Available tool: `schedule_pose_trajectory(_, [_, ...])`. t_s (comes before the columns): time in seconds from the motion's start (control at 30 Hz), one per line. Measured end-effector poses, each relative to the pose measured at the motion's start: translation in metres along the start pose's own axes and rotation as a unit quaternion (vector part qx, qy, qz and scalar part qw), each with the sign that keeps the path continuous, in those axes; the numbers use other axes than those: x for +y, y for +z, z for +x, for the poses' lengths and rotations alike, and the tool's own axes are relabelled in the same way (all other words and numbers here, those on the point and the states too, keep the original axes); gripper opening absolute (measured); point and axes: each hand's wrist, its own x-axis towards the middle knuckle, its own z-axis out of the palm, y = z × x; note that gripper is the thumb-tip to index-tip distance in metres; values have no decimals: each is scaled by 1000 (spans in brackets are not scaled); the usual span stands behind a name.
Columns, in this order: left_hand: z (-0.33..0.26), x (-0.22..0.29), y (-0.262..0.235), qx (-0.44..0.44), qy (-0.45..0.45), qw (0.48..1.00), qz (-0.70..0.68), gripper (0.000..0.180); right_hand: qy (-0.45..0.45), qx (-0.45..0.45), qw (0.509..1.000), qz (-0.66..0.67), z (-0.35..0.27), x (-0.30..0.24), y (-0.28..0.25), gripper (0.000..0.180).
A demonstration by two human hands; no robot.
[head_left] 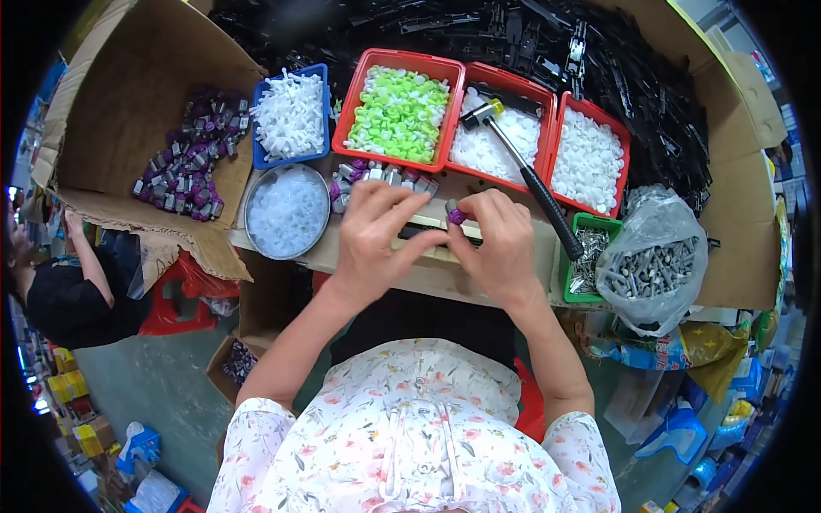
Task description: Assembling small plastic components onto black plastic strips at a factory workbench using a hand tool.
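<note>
My right hand (496,238) pinches a small purple and grey part (456,213) between thumb and fingertips. Close by on the left, my left hand (376,238) has thumb and index finger apart, with nothing visible between them. Under both hands lies a brass-coloured metal fixture (439,254), partly covered by my fingers, with something dark along it. Just behind my left hand is a small heap of purple and grey parts (346,178), like the one in my right hand.
A cardboard box (111,103) holds more such parts. Behind stand a blue bin (326,111) and red bins (462,103) of small plastic pieces; a hammer (534,184) rests across two. A metal bowl (248,224), a green bin (580,297) and a bag of metal pins (654,274) flank my hands.
</note>
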Motion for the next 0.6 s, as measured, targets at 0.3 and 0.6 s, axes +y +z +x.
schedule_pose_trajectory(0.3, [-14,16,1,-99,-360,823,-428,26,-15,-47,992,120,-12,-15,-13,26])
schedule_pose_trajectory(0.6, [-21,-2,-18,-147,-358,842,-375,25,-10,-99,987,129,-9,-6,-15,25])
